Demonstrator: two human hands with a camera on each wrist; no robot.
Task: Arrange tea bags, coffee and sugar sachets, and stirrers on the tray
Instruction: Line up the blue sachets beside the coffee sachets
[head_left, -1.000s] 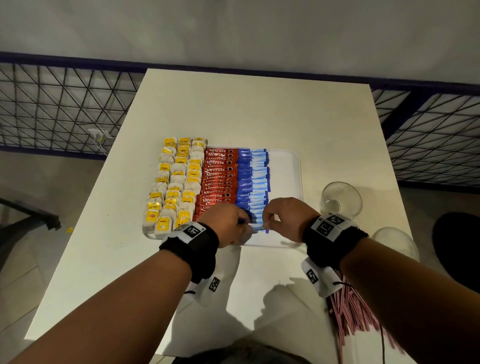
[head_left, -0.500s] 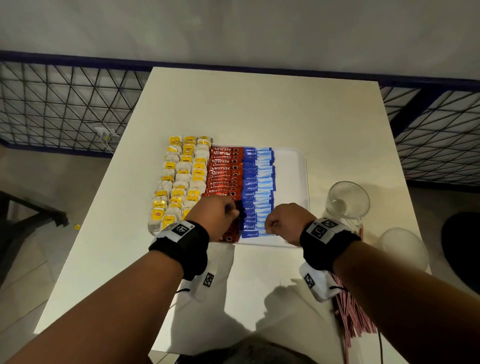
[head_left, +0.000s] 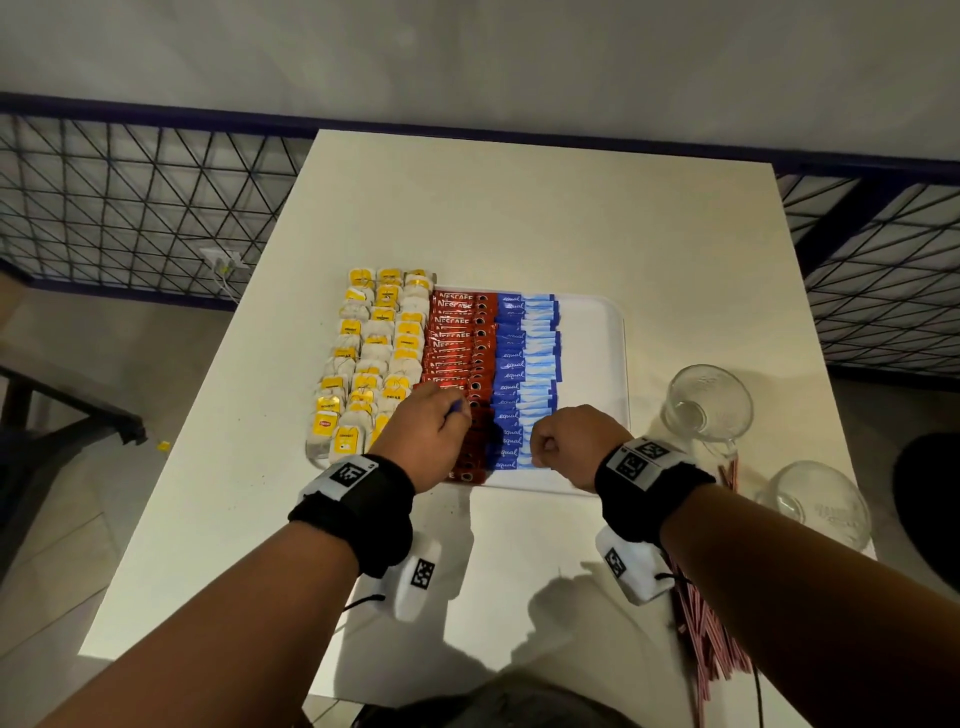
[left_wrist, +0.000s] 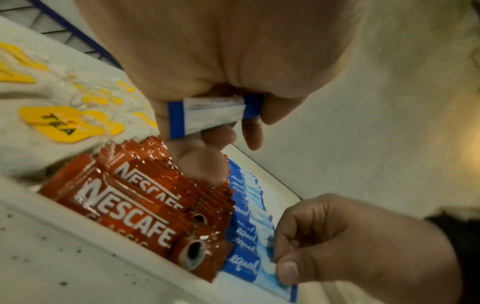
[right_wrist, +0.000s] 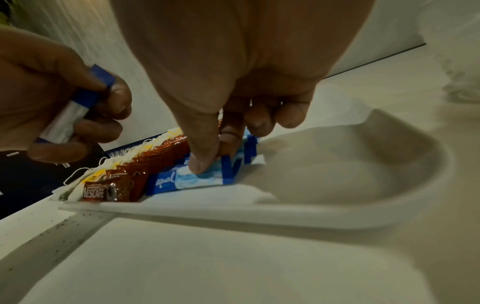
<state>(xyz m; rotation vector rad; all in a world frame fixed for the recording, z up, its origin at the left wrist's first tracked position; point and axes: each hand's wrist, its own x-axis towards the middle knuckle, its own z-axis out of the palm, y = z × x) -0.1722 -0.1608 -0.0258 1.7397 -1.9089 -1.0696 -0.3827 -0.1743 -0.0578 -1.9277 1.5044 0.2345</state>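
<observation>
A white tray (head_left: 597, 364) holds yellow-tagged tea bags (head_left: 374, 358) on its left, a column of red Nescafe coffee sachets (head_left: 457, 343) in the middle and blue Equal sugar sachets (head_left: 524, 374) to their right. My left hand (head_left: 431, 436) hovers over the near coffee sachets and grips a spare blue-and-white sugar sachet (left_wrist: 213, 115) in curled fingers. My right hand (head_left: 566, 447) pinches the nearest sugar sachet (right_wrist: 197, 179) of the column, thumb on top, at the tray's near edge. Red-and-white stirrers (head_left: 711, 639) lie on the table under my right forearm.
Two clear glasses (head_left: 709, 402) (head_left: 815, 501) stand right of the tray on the white table (head_left: 519, 218). The tray's right strip is bare. A dark metal mesh railing (head_left: 130, 208) runs behind and beside the table.
Both hands drew apart slightly; the left hand shifted left and up over the coffee sachets with the spare sachet, while the right hand settled on the nearest sugar sachet.
</observation>
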